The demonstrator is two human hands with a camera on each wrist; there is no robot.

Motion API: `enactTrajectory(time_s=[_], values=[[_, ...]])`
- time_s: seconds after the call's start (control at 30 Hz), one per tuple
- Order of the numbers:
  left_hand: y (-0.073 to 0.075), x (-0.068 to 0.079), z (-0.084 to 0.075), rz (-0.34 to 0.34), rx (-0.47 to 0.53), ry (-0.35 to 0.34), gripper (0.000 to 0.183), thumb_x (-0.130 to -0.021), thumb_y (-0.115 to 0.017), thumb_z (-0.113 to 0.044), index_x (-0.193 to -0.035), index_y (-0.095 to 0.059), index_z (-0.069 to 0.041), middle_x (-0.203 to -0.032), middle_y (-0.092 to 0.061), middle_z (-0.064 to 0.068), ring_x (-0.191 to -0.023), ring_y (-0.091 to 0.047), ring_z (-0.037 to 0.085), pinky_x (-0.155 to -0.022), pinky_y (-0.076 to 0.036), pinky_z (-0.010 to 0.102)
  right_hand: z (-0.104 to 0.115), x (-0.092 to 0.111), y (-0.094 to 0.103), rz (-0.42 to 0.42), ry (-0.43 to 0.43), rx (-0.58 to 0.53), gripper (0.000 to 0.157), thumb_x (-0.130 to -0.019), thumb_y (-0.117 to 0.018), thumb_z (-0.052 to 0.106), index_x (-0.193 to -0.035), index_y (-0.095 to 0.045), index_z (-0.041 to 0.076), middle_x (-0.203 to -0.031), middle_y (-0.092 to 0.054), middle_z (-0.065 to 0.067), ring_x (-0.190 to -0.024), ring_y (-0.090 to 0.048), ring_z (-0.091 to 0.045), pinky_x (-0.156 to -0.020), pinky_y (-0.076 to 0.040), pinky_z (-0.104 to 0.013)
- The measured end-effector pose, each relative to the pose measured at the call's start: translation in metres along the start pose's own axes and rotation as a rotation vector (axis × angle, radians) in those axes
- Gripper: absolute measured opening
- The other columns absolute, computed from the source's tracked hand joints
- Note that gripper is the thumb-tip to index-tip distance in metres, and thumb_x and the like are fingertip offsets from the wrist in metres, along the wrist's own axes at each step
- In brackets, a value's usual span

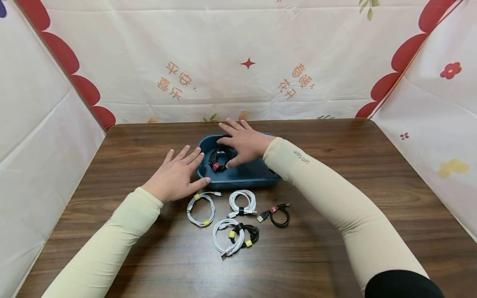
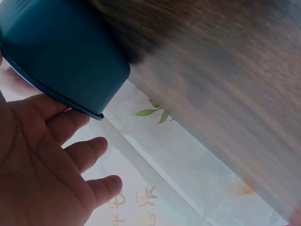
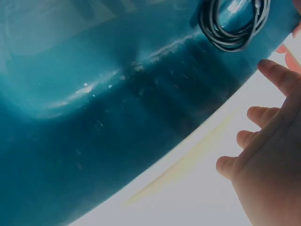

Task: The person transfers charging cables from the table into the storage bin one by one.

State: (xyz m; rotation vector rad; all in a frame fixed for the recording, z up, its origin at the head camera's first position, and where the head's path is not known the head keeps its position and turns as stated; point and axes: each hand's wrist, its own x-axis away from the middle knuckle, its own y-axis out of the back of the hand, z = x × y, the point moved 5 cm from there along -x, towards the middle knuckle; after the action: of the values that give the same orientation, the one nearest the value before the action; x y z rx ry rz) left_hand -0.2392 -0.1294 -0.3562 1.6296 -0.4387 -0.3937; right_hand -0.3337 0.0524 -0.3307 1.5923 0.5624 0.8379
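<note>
A dark blue plastic bin [image 1: 242, 182] stands towards the back of the table. Inside, at its left end, lies a coiled black cable [image 1: 213, 158] with a red tie; the right wrist view shows the same coil [image 3: 231, 46] on the bin floor. My left hand [image 1: 178, 176] has its fingers spread at the bin's left end, fingertips right at the rim in the left wrist view. Over the bin, my right hand [image 1: 247, 143] reaches across with spread fingers, its thumb overlapping the edge of the coil in the head view. Neither hand grips anything.
In front of the bin lie several coiled cables: a white one with yellow ties [image 1: 189, 211], a white one with a black tie [image 1: 252, 201], and a small black one with a red tie [image 1: 286, 220]. Nearer, a white coil [image 1: 216, 238] overlaps a black one [image 1: 256, 234]. Fabric walls border the table.
</note>
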Motion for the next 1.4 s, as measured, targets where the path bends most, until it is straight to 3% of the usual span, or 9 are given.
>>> enactTrajectory(time_s=[0.33, 0.77, 1.2, 1.4], values=[[0.0, -0.001, 0.0, -0.002, -0.004, -0.005, 0.086, -0.095, -0.037, -0.072, -0.155, -0.036, -0.01, -0.161, -0.027, 0.01, -0.15, -0.014, 0.037, -0.115, -0.006, 0.064, 0.001, 0.013, 0.017, -0.037, -0.005, 0.018, 0.082, -0.086, -0.062, 0.067, -0.153, -0.04, 0.025, -0.166, -0.002, -0.01, -0.151, 0.006, -0.033, -0.117, -0.003, -0.058], [0.001, -0.001, -0.002, -0.003, -0.01, 0.001, 0.086, -0.094, -0.038, -0.072, -0.155, -0.037, -0.01, -0.161, -0.028, 0.009, -0.15, -0.015, 0.036, -0.114, -0.006, 0.065, 0.019, 0.042, 0.022, -0.037, 0.045, 0.009, 0.083, -0.087, -0.055, 0.072, -0.153, -0.042, 0.023, -0.166, -0.003, -0.01, -0.151, 0.007, -0.032, -0.117, 0.0, -0.058], [0.0, -0.001, -0.002, -0.005, -0.025, 0.023, 0.087, -0.093, -0.035, -0.075, -0.155, -0.036, -0.013, -0.161, -0.027, 0.007, -0.15, -0.013, 0.035, -0.114, -0.006, 0.065, 0.032, 0.076, 0.01, -0.082, 0.114, 0.021, 0.083, -0.089, -0.05, 0.074, -0.152, -0.044, 0.022, -0.166, -0.008, -0.012, -0.151, 0.007, -0.032, -0.117, -0.002, -0.059], [-0.001, -0.001, -0.002, -0.005, -0.024, 0.027, 0.088, -0.093, -0.035, -0.076, -0.155, -0.036, -0.014, -0.161, -0.027, 0.006, -0.15, -0.012, 0.035, -0.114, -0.005, 0.065, 0.035, 0.091, -0.001, -0.154, 0.14, 0.022, 0.081, -0.089, -0.051, 0.073, -0.149, -0.048, 0.02, -0.165, -0.012, -0.013, -0.151, 0.003, -0.034, -0.116, -0.006, -0.061]])
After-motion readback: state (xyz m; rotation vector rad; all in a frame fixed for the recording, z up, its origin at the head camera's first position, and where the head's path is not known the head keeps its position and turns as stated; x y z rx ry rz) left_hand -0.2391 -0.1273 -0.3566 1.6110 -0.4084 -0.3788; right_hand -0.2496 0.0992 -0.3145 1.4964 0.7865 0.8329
